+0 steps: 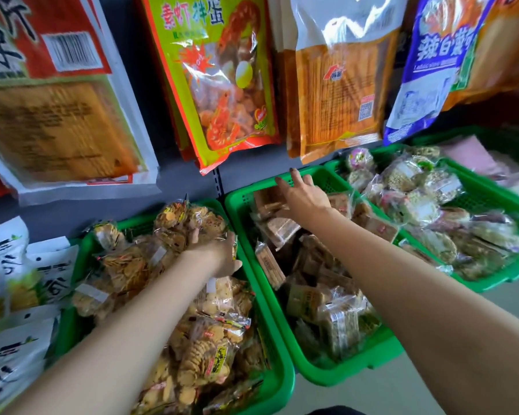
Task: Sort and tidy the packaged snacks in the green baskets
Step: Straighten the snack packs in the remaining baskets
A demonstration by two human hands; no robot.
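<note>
While left hand (219, 253) grips a clear bag of round crackers (189, 226) in the left green plastic basket (279, 381), right hand (301, 194), fingers straight, reaches over brown wrapped biscuit packs (270, 202) at the middle green basket's (354, 369) far end.

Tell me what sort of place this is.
Most likely a snack aisle in a small shop. Large sealed snack bags hang in a row on a grey wall panel, some showing barcodes, and green baskets below hold heaps of wrapped biscuits that the person is tidying.
</note>
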